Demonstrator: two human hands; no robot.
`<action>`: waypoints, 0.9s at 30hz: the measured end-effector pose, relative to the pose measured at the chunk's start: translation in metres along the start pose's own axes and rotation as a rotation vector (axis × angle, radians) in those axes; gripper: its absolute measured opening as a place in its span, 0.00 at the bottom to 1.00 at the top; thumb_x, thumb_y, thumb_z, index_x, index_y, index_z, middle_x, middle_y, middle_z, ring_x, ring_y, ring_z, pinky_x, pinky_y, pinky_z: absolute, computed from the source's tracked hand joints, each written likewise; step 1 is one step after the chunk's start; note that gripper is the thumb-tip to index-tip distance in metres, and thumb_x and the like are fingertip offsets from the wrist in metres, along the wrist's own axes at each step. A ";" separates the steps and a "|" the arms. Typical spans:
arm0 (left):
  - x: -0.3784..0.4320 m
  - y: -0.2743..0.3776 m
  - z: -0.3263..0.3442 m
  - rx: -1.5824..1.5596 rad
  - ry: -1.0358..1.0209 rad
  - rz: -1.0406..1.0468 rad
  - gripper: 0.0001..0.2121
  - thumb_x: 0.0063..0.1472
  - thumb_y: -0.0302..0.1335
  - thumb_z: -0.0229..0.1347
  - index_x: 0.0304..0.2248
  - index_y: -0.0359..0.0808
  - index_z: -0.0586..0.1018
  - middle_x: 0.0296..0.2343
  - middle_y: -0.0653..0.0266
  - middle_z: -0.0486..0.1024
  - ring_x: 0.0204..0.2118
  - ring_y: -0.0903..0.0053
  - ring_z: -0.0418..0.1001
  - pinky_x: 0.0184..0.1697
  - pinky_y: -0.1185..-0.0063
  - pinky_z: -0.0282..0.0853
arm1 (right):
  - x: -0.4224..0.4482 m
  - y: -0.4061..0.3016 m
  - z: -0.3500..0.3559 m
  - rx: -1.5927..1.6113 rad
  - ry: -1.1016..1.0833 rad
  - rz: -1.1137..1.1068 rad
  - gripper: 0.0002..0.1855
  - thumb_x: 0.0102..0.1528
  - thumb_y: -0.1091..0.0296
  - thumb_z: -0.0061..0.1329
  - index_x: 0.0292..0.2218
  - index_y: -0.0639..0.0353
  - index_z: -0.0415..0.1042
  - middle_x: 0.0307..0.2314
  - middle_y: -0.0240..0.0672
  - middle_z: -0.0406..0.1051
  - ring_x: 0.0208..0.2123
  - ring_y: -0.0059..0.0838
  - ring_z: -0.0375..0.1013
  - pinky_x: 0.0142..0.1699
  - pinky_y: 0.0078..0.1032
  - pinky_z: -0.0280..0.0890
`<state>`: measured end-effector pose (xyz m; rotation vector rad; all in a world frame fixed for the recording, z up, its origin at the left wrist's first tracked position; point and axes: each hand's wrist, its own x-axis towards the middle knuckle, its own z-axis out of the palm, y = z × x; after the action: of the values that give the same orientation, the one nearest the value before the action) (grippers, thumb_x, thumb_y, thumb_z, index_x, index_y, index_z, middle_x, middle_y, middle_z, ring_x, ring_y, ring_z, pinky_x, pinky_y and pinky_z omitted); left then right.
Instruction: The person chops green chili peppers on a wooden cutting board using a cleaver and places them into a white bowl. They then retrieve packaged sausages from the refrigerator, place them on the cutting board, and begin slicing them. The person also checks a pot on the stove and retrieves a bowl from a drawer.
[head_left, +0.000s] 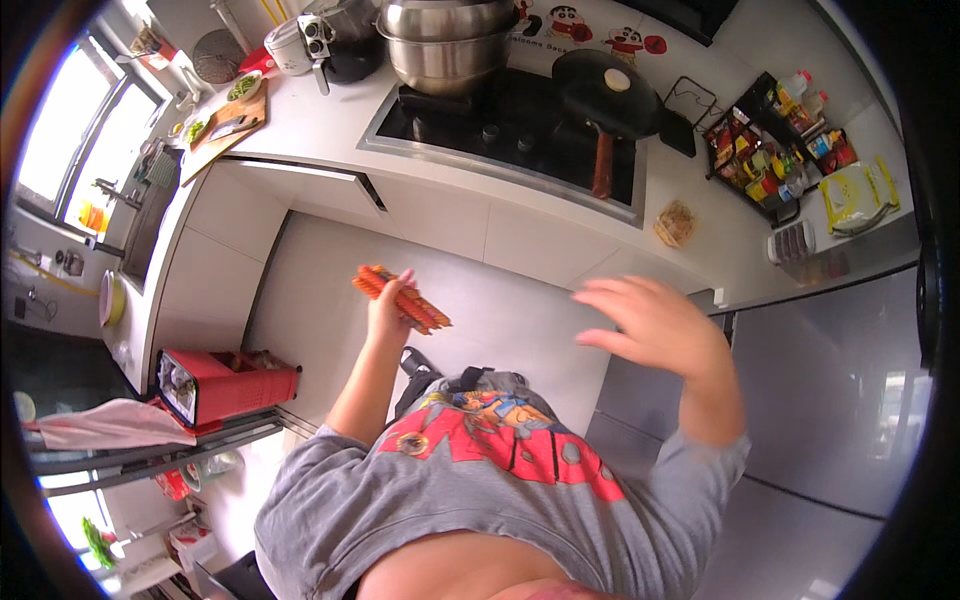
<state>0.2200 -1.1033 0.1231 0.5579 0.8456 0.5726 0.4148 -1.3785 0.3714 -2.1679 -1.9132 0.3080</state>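
My left hand (386, 316) is closed around a bundle of orange-red sticks (421, 309), perhaps packaged sausages, held over the floor in front of my body. Both ends of the bundle stick out past my fingers. On the other side, my right hand (646, 322) is raised with its fingers apart and nothing in it. It is slightly blurred. Beneath it stand the counter front and the side of a grey refrigerator (810, 405).
A frying pan (592, 94) with a reddish-brown handle and a steel pot (450, 64) stand on the black cooktop (465, 124). A knife (231, 127) lies on a wooden cutting board (225, 142). A condiment rack (772, 150) stands right; a red bin-like container (247, 384) stands left.
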 end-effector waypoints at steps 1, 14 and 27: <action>0.009 0.013 -0.023 -0.031 0.003 0.043 0.14 0.53 0.27 0.52 0.40 0.33 0.73 0.27 0.65 0.71 0.33 0.75 0.69 0.38 0.76 0.67 | 0.040 -0.025 -0.005 -0.048 -0.096 -0.128 0.20 0.50 0.54 0.50 0.39 0.60 0.70 0.38 0.41 0.69 0.41 0.38 0.68 0.43 0.31 0.63; -0.192 0.353 -0.045 0.590 0.659 0.388 0.13 0.56 0.31 0.50 0.41 0.41 0.76 0.43 0.64 0.69 0.46 0.76 0.63 0.52 0.72 0.58 | 0.378 -0.360 0.051 -0.112 -0.042 -1.524 0.16 0.50 0.57 0.48 0.33 0.62 0.69 0.33 0.38 0.70 0.39 0.35 0.69 0.42 0.32 0.65; -0.054 0.436 0.003 0.246 1.250 0.601 0.15 0.61 0.30 0.42 0.42 0.36 0.76 0.39 0.66 0.70 0.39 0.83 0.64 0.52 0.71 0.58 | 0.537 -0.384 0.065 -0.285 -0.059 -1.461 0.14 0.47 0.61 0.50 0.32 0.61 0.70 0.33 0.38 0.70 0.38 0.34 0.69 0.42 0.31 0.65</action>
<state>0.0884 -0.8277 0.4392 0.6629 1.9671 1.4403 0.0990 -0.7975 0.4267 -0.3739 -3.0276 -0.1996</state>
